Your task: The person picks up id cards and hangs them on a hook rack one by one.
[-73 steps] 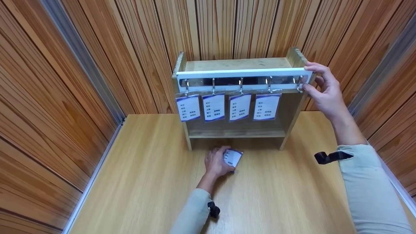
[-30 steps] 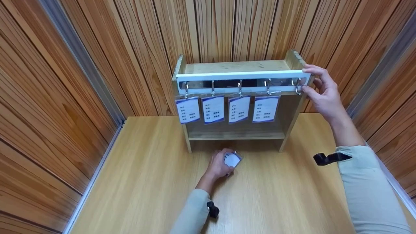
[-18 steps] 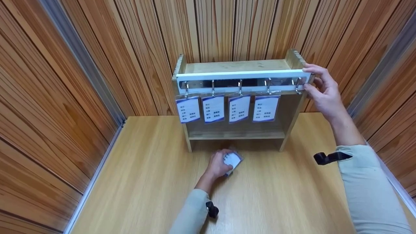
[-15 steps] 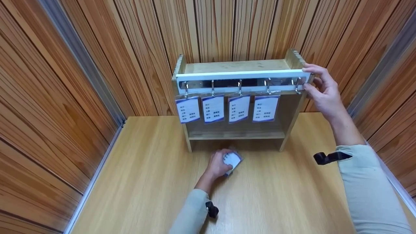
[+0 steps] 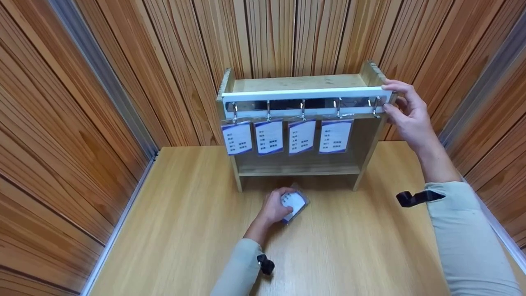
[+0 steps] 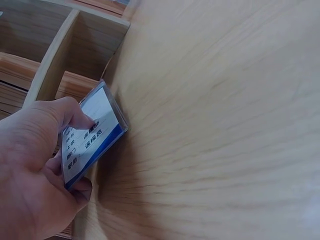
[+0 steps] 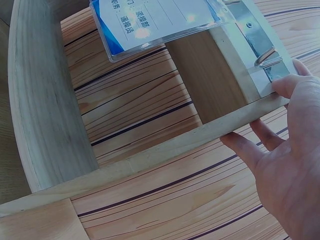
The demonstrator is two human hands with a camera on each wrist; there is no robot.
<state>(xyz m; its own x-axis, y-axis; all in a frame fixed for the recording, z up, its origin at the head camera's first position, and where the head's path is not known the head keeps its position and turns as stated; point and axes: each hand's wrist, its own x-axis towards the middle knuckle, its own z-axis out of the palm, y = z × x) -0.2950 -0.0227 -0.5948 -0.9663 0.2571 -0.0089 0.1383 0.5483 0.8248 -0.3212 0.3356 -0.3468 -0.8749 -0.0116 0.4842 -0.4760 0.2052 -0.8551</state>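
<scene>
Just in front of the wooden rack, my left hand (image 5: pixel 274 206) pinches a name badge (image 5: pixel 294 201) in a clear plastic sleeve. In the left wrist view the thumb lies on the badge's printed face (image 6: pixel 95 134), with curled fingers behind it, close above the tabletop. My right hand (image 5: pixel 413 113) grips the right end of the white hook rail (image 5: pixel 304 93) and the rack's side panel. Several similar badges (image 5: pixel 336 135) hang from the rail's hooks. The rightmost hook (image 5: pixel 375 107), beside my right thumb, is bare.
The small wooden rack (image 5: pixel 300 169) stands on the light wood table (image 5: pixel 185 230) near the plank-patterned back wall (image 5: pixel 271 37). Side walls with grey metal strips (image 5: pixel 104 74) bound the table at left and right.
My left hand has shifted its hold on the badge, and more of the badge's lower edge now shows past the thumb. The right hand keeps its grip on the rail's end.
</scene>
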